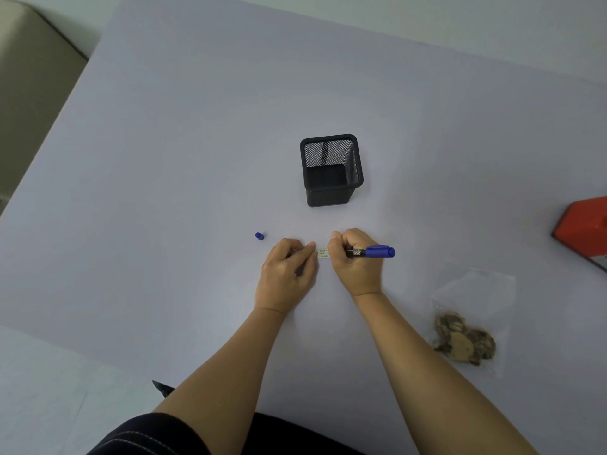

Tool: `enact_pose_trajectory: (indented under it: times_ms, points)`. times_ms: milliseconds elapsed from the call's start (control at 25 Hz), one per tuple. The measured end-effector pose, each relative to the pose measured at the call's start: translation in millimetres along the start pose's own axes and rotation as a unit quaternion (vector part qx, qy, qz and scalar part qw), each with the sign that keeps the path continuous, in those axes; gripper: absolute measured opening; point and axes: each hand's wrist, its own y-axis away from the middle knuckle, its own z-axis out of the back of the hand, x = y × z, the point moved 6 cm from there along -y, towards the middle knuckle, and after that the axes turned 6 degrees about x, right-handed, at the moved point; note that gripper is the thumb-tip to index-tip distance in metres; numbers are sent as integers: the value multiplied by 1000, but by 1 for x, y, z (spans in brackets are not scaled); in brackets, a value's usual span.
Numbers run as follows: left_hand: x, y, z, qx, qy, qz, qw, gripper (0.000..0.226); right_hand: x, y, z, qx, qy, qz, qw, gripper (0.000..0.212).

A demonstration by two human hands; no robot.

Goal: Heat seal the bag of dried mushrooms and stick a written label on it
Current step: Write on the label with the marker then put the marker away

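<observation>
The left hand (289, 270) pinches a small label (323, 253) on the pale purple table (164, 159). The right hand (356, 262) grips a blue pen (377, 251). The mushroom bag (466, 326) lies further right. A tan seat (29, 77) stands left.

Tabletop (164, 192): smooth, matt, pale lavender-grey surface with no grain.
Pen holder (331, 188): fine black metal mesh walls you can see through, with a solid matt black rim and base band.
Marker (371, 252): plastic, with a slightly glossy black barrel carrying white print and a smooth blue end with a soft sheen.
Loose cap (259, 236): small, smooth blue plastic.
Label (323, 253): pale matt paper with small dark printed lines.
Bag (476, 290): thin clear plastic film, faintly shiny, lightly creased.
Dried mushrooms (463, 339): rough, wrinkled, dull brown and tan pieces.
Red box (584, 231): hard, smooth, slightly glossy; material unclear.
Garment (147, 435): dark woven cloth with pale stitching.
Seat (29, 77): beige matt covering.
</observation>
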Motion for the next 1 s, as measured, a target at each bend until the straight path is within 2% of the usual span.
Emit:
enact_pose_trajectory:
  times_ms: [240, 440, 640, 800, 920, 1000]
  points:
    - [0, -1, 0, 11, -4, 1, 1000, 16, -1, -1, -1, 0, 8, 3, 1000, 42]
    - [-3, -1, 5, -13, -44, -18, 999, 11, -1, -1, -1, -1, 18, 9, 1000, 41]
    - [-8, 4, 14, -14, -60, -31, 998, 22, -1, 0, 0, -2, 20, 19, 1000, 40]
    - [-3, 23, 14, 57, -100, -25, 993, 38, -3, 0, 0, 2, 13, 12, 1000, 41]
    - [5, 38, 4, 175, -183, 16, 967, 55, -1, 1, 0, -3, 25, 21, 999, 39]
    - [9, 42, -1, 221, -210, 28, 952, 61, 1, 0, 0, 0, 25, 30, 999, 37]
